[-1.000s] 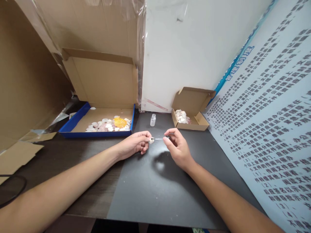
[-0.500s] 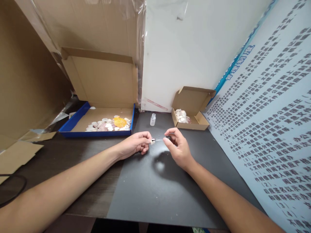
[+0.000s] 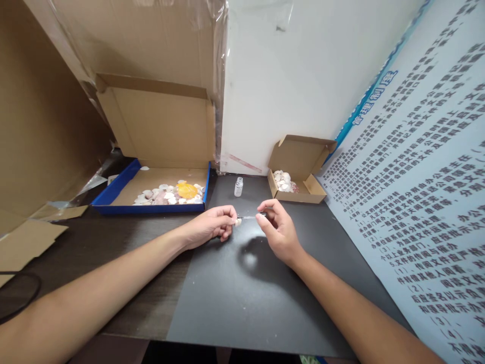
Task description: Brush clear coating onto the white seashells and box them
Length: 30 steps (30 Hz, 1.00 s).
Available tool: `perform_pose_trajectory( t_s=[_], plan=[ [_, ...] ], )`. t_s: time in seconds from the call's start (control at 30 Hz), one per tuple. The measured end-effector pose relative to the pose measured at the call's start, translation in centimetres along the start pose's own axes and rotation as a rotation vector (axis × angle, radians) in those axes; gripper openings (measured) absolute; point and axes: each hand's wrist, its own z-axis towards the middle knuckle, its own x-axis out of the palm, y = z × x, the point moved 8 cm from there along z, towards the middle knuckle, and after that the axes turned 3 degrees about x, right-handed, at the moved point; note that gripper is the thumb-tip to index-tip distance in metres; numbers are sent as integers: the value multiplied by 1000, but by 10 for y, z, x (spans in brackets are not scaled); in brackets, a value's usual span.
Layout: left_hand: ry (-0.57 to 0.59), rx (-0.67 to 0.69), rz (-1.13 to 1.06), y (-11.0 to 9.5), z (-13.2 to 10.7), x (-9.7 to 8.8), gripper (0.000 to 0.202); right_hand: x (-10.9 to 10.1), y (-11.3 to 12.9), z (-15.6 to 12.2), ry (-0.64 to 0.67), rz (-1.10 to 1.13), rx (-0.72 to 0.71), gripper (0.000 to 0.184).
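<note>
Table (image 3: 151, 308) with mat (image 3: 242, 313), bottle (image 3: 238, 188), blue box (image 3: 151, 209), carton (image 3: 303, 197).

We could pass over the near grey mat (image 3: 242, 308); beyond, 3 obstacles: blue-sided box (image 3: 147, 209) far left, bottle (image 3: 238, 189) between, brown box (image 3: 301, 197) far right.

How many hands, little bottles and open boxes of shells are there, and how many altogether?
Hands: 2 (left hand, right hand)
Little bottle: 1
Shell boxes: 2 (blue-sided box, small brown box)
Total: 5

The head view looks forward and down over the nearby table (image 3: 151, 314).
</note>
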Motion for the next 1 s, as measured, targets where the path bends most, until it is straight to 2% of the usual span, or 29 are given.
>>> perform_pose_trajectory(
  t_s=[0.13,0.27,0.4,0.53,0.67,0.8,0.9,1.0],
  plan=[
    [-7,-1,1,1,0,-1,19,-3,-3,-1,-31,-23,20,13],
    [-9,-1,11,2,0,-2,17,1,-4,-1,18,19,22,13],
    [-13,1,10,2,1,-2,18,-2,-4,0,-23,-21,21,14],
    [-8,1,17,2,1,-2,19,1,-2,0,7,4,5,13],
    [-3,-4,28,3,1,-2,19,-2,-2,0,-38,-31,4,16],
    [2,3,29,2,1,-2,20,2,0,0,27,29,-9,14],
    [2,3,34,1,0,-1,20,-2,1,-1,-25,-46,-10,14],
    [1,1,26,1,1,-2,20,-4,1,-1,-34,-3,-13,12]
  ],
)
